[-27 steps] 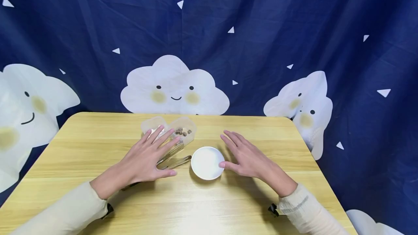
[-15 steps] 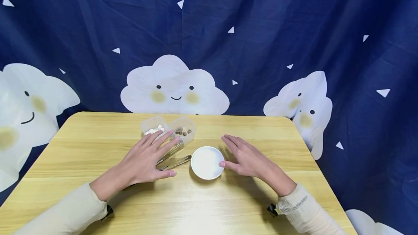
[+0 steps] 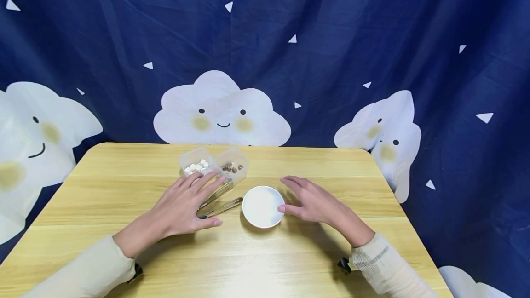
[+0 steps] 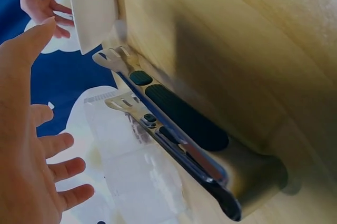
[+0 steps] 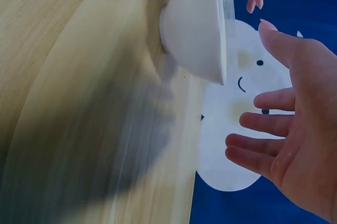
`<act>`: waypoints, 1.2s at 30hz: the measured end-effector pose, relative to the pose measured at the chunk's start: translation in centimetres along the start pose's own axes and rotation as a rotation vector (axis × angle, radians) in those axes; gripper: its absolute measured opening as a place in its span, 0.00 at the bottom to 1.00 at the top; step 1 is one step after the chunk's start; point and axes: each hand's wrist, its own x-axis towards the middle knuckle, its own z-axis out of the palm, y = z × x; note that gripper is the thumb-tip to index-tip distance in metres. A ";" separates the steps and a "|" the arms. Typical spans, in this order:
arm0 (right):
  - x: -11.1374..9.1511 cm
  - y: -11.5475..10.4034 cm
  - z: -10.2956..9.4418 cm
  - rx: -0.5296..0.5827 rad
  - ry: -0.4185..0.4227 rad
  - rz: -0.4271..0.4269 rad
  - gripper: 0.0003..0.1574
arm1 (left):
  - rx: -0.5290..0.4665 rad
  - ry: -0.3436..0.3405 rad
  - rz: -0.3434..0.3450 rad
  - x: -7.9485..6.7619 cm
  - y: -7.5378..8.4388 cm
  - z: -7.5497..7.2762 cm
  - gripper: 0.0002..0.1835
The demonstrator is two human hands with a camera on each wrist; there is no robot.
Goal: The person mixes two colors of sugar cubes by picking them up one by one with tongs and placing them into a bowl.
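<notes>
- The left hand (image 3: pixel 178 208) is held wide, its thumb set well away from the lightly spread fingers. It holds nothing; the left wrist view shows a gap between it and the things below.
- Nearest to it is a pair of metal tongs (image 3: pixel 223 207) with dark green grips and slotted tips, lying on its side with the two arms apart. From the head view the hand hides part of it.
- The right hand (image 3: pixel 312 201) is also wide, with the thumb apart from the gently bent fingers. It too holds nothing.
- The round white bowl (image 3: pixel 262 207) stands upright between the hands, just beyond the tongs' tips. The right thumb overlaps its rim from above (the right wrist view shows the two apart).
- Past the left fingertips, two clear plastic containers stand side by side: the left container (image 3: pixel 189 154) has small white cubes (image 3: pixel 200 166) in it, the right container (image 3: pixel 233 154) small brown cubes (image 3: pixel 228 167).
- All stand on a pale wood-grain table (image 3: pixel 331 162).
</notes>
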 end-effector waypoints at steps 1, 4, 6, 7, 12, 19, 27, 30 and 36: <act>0.0 0.0 0.0 0.019 -0.006 0.009 0.51 | 0.000 -0.004 -0.005 0.0 0.0 0.0 0.55; 0.1 0.2 0.0 0.078 -0.024 0.041 0.50 | -0.003 -0.020 -0.017 -0.1 0.0 0.1 0.54; 0.1 0.3 0.0 0.116 -0.028 0.060 0.49 | -0.003 -0.032 -0.024 -0.2 0.1 0.2 0.54; 0.2 0.4 0.0 0.138 -0.030 0.067 0.49 | -0.004 -0.035 -0.026 -0.2 0.1 0.2 0.54; 0.4 0.7 0.2 0.253 -0.038 0.095 0.47 | -0.003 -0.047 -0.037 -0.5 0.1 0.3 0.54; 0.6 1.2 0.5 0.406 -0.049 0.128 0.42 | -0.011 -0.090 -0.051 -0.7 0.2 0.5 0.54; 1.1 1.6 1.1 0.455 -0.059 0.147 0.41 | -0.001 -0.108 -0.056 -0.8 0.0 0.7 0.54; 1.2 1.6 1.4 0.478 -0.059 0.141 0.40 | -0.006 -0.122 -0.062 -0.9 0.0 0.7 0.54; 1.2 1.5 1.6 0.533 -0.077 0.147 0.37 | -0.011 -0.135 -0.064 -1.1 -0.1 1.0 0.53</act>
